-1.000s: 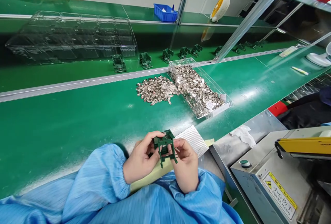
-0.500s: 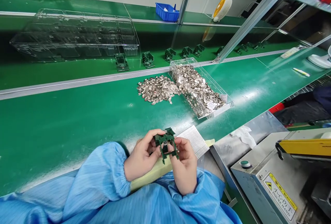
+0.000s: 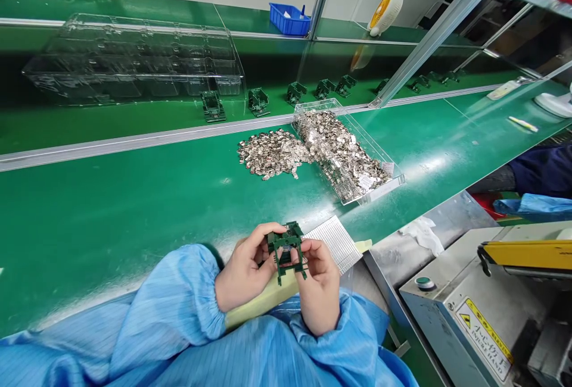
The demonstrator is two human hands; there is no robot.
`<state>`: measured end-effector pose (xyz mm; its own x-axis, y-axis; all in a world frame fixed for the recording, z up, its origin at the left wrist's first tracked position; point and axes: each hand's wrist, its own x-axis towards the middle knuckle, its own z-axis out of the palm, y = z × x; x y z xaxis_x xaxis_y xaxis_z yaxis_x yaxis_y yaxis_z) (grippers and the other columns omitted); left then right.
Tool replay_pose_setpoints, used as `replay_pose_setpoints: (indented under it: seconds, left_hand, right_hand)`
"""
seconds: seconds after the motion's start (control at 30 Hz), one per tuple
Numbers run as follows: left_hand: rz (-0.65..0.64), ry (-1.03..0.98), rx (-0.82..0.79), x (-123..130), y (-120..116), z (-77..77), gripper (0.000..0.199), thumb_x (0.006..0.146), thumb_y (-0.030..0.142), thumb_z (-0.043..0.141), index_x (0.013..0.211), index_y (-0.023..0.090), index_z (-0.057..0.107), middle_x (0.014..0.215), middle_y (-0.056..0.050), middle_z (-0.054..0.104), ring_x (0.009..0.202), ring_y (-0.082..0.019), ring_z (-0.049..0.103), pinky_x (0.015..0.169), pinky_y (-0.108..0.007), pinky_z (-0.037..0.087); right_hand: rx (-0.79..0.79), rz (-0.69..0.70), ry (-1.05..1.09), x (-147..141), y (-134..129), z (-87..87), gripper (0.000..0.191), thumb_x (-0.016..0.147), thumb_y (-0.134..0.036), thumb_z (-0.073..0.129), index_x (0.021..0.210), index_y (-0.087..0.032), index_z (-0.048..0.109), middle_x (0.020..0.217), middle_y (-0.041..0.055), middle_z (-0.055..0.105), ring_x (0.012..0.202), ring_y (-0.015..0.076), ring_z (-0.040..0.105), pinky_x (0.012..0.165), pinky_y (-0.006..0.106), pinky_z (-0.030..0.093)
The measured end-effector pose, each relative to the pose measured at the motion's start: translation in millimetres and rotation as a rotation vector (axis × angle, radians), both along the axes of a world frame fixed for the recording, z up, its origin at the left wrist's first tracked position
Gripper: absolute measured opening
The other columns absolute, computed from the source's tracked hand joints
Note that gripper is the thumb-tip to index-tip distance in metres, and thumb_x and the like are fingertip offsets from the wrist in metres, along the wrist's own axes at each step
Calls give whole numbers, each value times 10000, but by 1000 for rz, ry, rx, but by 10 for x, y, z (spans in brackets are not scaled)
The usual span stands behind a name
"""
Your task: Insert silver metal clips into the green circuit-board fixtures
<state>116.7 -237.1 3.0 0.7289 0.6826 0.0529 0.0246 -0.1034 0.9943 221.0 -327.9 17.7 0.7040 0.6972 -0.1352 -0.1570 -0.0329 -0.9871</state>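
Note:
My left hand (image 3: 243,271) and my right hand (image 3: 319,289) both grip a dark green moulded frame (image 3: 286,250), its fingers wrapped around the sides. A small dark part shows inside the frame, but it is too small to identify. Just beyond my right hand lies a white ribbed plate (image 3: 335,244), and a pale yellow foam pad (image 3: 263,300) sits under my wrists. Farther up the belt are a loose heap of small metal pieces (image 3: 268,153) and a clear plastic box (image 3: 344,152) filled with more of them.
Several green frames (image 3: 259,102) stand in a row on the raised shelf, behind a clear blister tray (image 3: 134,59). A blue bin (image 3: 289,20) sits beyond. At right are a grey machine (image 3: 469,321) with a yellow bar, a white cloth (image 3: 422,235) and a co-worker's blue sleeve (image 3: 531,203).
My hands have turned the green frame slightly. A co-worker's blue sleeve has come into view at the right, and the view has shifted a little.

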Motion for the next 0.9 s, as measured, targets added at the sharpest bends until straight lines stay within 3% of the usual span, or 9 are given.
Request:
replay_pose_setpoints:
  seconds: [0.13,0.6,0.9]
  left_hand:
    - [-4,-5,-16,12,0,7,279,927,342,539,1173,212,520,807,-20,605,720,-143,582,625,-219,468]
    - [25,1,-37,-7,-60,61,246,929,333,528,1132,195,531,776,-13,592,649,-122,543,594,-210,454]
    - [-3,-20,-92,27,-237,111,249,895,284,574,1123,198,523,814,-9,588,642,-119,547,581,-211,466]
  right_hand:
    - [-9,-11,-14,-8,11,-19,220,760,-372,720,799,-194,595,728,8,635,635,142,585,592,244,477]
    - [48,-42,125,-79,28,7,266,716,-354,744,723,-217,517,612,-42,567,503,105,487,477,209,396]
    - [126,-94,183,-94,-168,-24,256,693,-246,754,700,-210,501,621,-54,521,539,95,459,494,193,399]
